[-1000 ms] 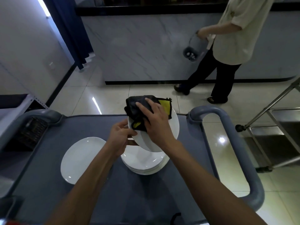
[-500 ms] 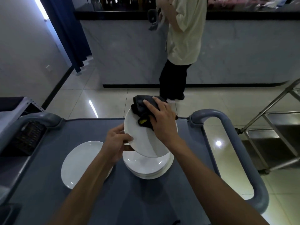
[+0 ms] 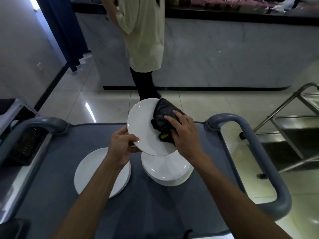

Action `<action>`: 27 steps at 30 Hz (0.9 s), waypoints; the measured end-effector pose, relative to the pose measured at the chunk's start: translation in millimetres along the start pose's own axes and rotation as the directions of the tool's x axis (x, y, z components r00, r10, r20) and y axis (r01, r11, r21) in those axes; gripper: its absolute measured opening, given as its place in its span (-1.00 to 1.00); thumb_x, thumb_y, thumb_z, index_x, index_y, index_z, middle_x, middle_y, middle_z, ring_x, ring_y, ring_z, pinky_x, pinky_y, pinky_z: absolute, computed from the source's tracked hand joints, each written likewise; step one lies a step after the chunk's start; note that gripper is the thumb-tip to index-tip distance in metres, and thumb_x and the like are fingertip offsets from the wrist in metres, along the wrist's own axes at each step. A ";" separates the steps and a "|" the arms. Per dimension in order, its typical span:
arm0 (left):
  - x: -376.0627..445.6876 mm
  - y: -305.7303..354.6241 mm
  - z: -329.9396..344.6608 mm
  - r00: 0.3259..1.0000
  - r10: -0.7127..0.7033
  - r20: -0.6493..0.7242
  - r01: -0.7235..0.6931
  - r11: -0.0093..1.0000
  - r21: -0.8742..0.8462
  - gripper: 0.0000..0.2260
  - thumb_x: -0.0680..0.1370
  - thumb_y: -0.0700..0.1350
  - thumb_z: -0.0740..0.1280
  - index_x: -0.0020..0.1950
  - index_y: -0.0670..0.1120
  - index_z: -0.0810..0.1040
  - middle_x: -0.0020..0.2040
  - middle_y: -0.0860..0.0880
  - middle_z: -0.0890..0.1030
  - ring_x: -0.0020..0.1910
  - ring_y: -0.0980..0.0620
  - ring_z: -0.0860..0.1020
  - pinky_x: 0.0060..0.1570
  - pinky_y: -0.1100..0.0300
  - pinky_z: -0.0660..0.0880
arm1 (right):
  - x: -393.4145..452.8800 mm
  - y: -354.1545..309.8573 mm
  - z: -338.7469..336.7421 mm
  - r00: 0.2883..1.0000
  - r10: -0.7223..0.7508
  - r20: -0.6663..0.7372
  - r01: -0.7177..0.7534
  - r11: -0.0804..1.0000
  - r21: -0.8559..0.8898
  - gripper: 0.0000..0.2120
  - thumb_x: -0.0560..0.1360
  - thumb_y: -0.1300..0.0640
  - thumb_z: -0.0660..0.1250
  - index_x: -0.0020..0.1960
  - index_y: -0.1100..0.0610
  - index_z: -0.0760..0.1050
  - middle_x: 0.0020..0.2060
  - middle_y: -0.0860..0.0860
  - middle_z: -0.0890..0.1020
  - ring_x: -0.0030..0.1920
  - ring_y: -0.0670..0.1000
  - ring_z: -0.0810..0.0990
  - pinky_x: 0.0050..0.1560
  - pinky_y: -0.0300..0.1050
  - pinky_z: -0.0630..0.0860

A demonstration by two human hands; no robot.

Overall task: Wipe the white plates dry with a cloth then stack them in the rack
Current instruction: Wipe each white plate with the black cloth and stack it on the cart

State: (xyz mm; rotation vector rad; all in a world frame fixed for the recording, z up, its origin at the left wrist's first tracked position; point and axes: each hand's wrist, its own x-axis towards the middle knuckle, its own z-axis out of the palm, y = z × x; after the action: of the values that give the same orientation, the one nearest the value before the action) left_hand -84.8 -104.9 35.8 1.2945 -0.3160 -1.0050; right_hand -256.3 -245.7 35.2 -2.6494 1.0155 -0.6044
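My left hand (image 3: pixel 121 144) grips the near left rim of a white plate (image 3: pixel 142 126), holding it tilted above the cart. My right hand (image 3: pixel 185 135) presses a dark cloth (image 3: pixel 163 118) with a yellow patch against the plate's right side, fingers curled over the cloth. Directly under the held plate sits a stack of white plates (image 3: pixel 166 171). A single white plate (image 3: pixel 89 173) lies flat to the left, partly hidden by my left forearm.
The plates rest on a grey cart top (image 3: pixel 155 204) with raised grey handles left (image 3: pixel 39 123) and right (image 3: pixel 259 152). A person in a pale shirt (image 3: pixel 143 37) stands just beyond the cart by a marble counter. A metal trolley frame (image 3: pixel 284 121) stands at the right.
The cloth and my right hand slid from the plate's top edge to its right side. The plate tipped further up. The person beyond the cart walked from right to left.
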 end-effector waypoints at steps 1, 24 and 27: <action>1.3 1.7 -2.1 1.000 0.008 -0.009 -0.008 1.000 -0.015 -0.64 0.43 -0.47 0.23 0.08 -0.16 0.64 -0.24 -0.07 0.66 -0.37 -0.03 0.61 -0.33 0.01 0.59 | -3.8 -3.3 1.9 1.000 0.003 0.002 -0.003 1.000 0.004 -0.54 0.60 0.19 0.29 0.48 -0.04 0.41 0.50 0.05 0.35 0.43 0.17 0.32 0.32 0.25 0.35; 7.5 11.5 -49.9 0.995 -0.015 0.101 0.008 0.998 0.069 -0.60 0.43 -0.46 0.24 0.13 -0.12 0.65 -0.20 -0.08 0.66 -0.36 -0.04 0.59 -0.43 0.11 0.54 | -26.6 -56.2 8.2 0.978 0.206 -0.011 -0.207 0.974 -0.090 -0.53 0.67 0.15 0.16 0.54 -0.15 0.29 0.56 0.00 0.23 0.48 0.13 0.22 0.38 0.18 0.28; 3.8 11.9 -51.6 0.983 -0.030 0.181 0.007 0.992 0.125 -0.60 0.42 -0.45 0.26 0.09 -0.09 0.68 -0.17 -0.12 0.67 -0.32 -0.06 0.61 -0.39 0.06 0.56 | -8.2 -61.4 1.5 0.975 0.216 -0.042 -0.219 0.971 -0.096 -0.54 0.68 0.13 0.14 0.55 -0.14 0.26 0.57 0.01 0.21 0.50 0.13 0.18 0.41 0.19 0.26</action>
State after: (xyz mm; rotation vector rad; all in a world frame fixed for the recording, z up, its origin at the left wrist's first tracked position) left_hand -41.2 -75.1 29.8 1.3207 -0.5144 -1.1372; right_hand -225.5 -195.2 53.7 -2.5694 1.3573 -0.5619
